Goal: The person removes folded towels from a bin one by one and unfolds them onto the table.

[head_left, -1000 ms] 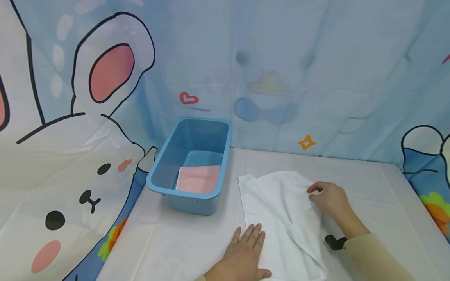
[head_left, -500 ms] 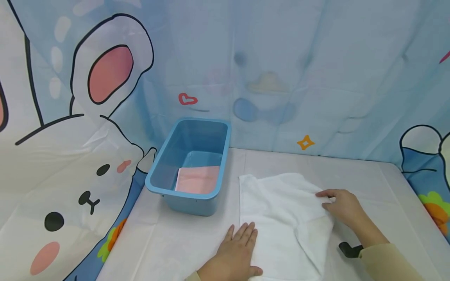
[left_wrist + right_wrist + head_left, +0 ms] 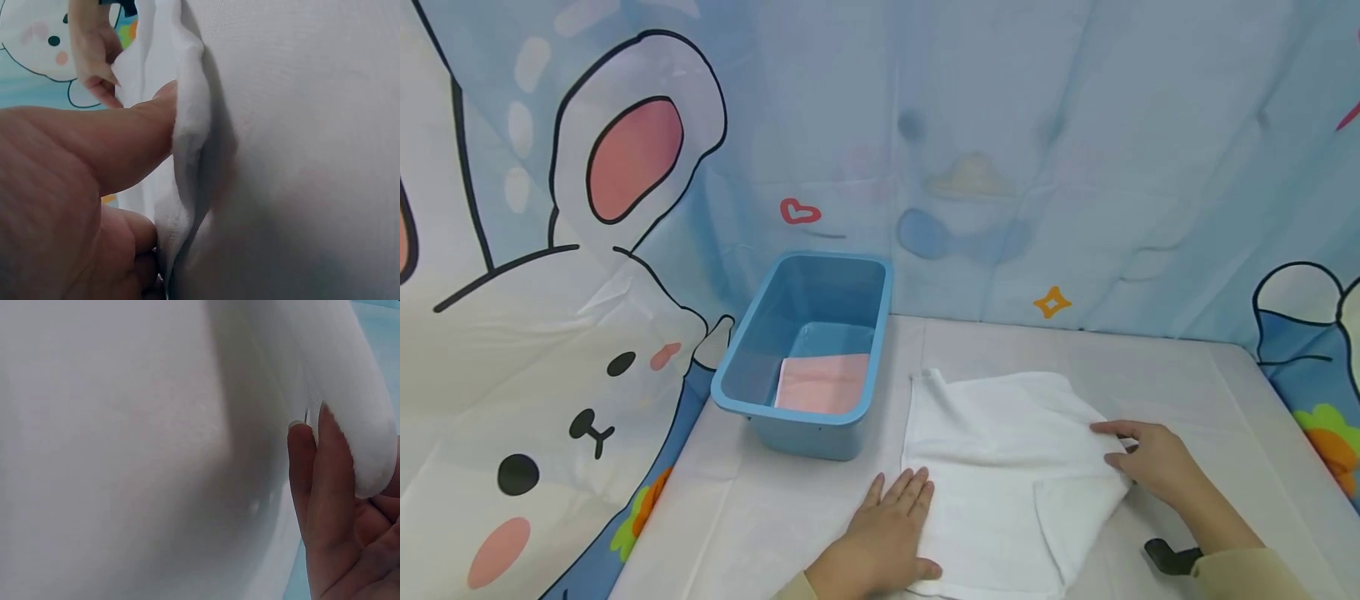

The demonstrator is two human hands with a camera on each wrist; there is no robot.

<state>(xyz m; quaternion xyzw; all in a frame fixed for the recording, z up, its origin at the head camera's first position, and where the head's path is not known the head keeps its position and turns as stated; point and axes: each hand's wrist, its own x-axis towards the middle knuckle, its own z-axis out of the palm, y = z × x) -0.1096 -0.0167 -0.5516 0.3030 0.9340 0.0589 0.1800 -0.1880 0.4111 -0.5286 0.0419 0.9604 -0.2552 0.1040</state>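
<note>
A white towel (image 3: 992, 433) lies spread on the white-covered table, its lower right corner folded over in a flap. My left hand (image 3: 883, 533) rests on the towel's left edge with fingers straight and spread. In the left wrist view, the thumb (image 3: 134, 140) lies against the towel's raised edge. On the opposite side, my right hand (image 3: 1157, 462) pinches the towel's right edge between thumb and fingers. The right wrist view shows a thick rounded fold of the towel (image 3: 356, 394) between the fingers (image 3: 331, 487) and thumb, slightly above the table.
Left of the towel stands a blue plastic bin (image 3: 801, 417) holding a folded pink cloth (image 3: 823, 383). A dark strap-like piece (image 3: 1172, 557) shows by the right sleeve. Printed cartoon sheeting (image 3: 970, 125) hangs behind the table.
My right hand has drawn the towel's right edge outward, to the right and nearer, so the towel is wider and flatter. My left hand has slid slightly left.
</note>
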